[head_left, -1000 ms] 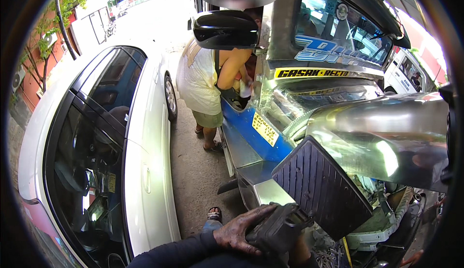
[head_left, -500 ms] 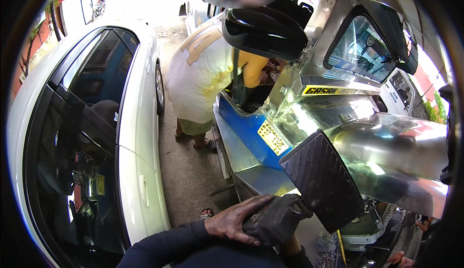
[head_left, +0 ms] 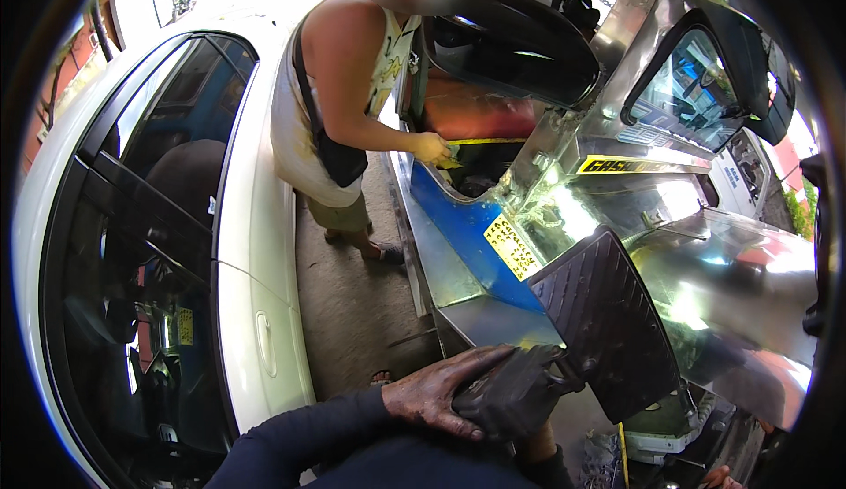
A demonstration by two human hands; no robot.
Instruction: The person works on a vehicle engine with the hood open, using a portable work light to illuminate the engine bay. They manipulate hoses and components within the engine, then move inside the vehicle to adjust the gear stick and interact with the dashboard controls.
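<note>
Your item is a black box-shaped part [head_left: 515,394], matte and dusty, with angular edges and a short projection toward its right end; it is held in the air in front of your torso, beside the lower left edge of a black ribbed panel [head_left: 606,322], and contact between the two cannot be confirmed. Your left hand [head_left: 436,398], darkly soiled, is clamped on the part, fingers stretched over its upper left side and thumb along the near side. Your right hand [head_left: 536,443] is mostly hidden beneath the part; whether it is closed cannot be told. The ribbed panel stands at the front corner of a metal vehicle [head_left: 749,282], whose bodywork is bright and reflective. Its blue side panel [head_left: 463,238] bears a yellow placard [head_left: 509,248] near the front edge. At the side opening, below a black mirror [head_left: 515,48], a co-worker [head_left: 344,84] in a pale sleeveless top stands with one hand at the sill, by a yellow cloth [head_left: 450,156]. A white car [head_left: 264,286] flanks the paved ground [head_left: 352,313] on your left. Another person's hand [head_left: 721,478] shows at the lower right.
</note>
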